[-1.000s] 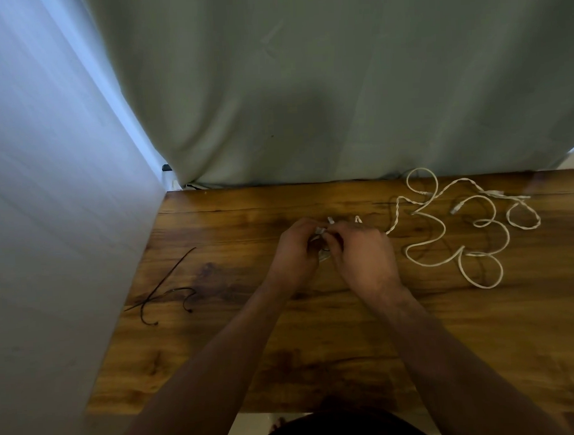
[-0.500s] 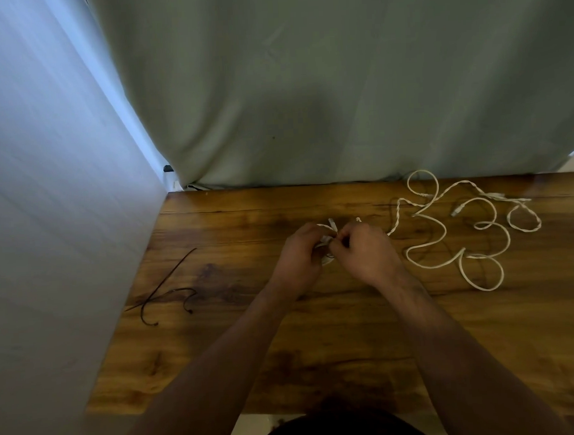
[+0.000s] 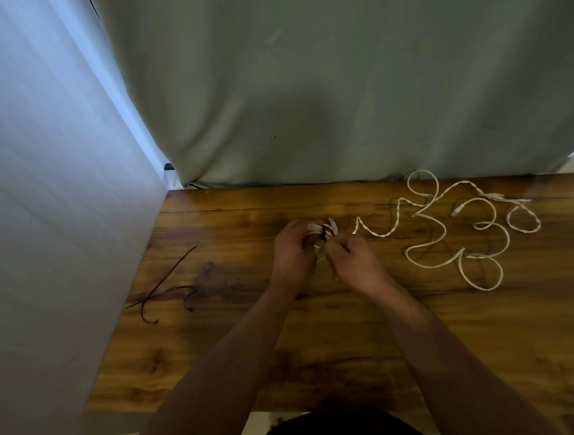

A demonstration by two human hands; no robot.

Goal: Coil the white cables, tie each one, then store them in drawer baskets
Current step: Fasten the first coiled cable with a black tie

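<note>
Head view: left hand (image 3: pixel 292 250) and right hand (image 3: pixel 353 263), fingers curled, grip one coiled white cable (image 3: pixel 322 236); loose cables (image 3: pixel 383 235) nearby.

Wooden table (image 3: pixel 219 361) under loose white cables (image 3: pixel 457 233), black ties (image 3: pixel 163 288).

The tabletop (image 3: pixel 317 331) is dark-grained wood with a soft sheen. Behind it hangs matt grey-green cloth (image 3: pixel 339 83), creased. The white cables (image 3: pixel 460 236) look smooth plastic, one stretch twisted; the black ties (image 3: pixel 170 288) are thin and matt.
</note>
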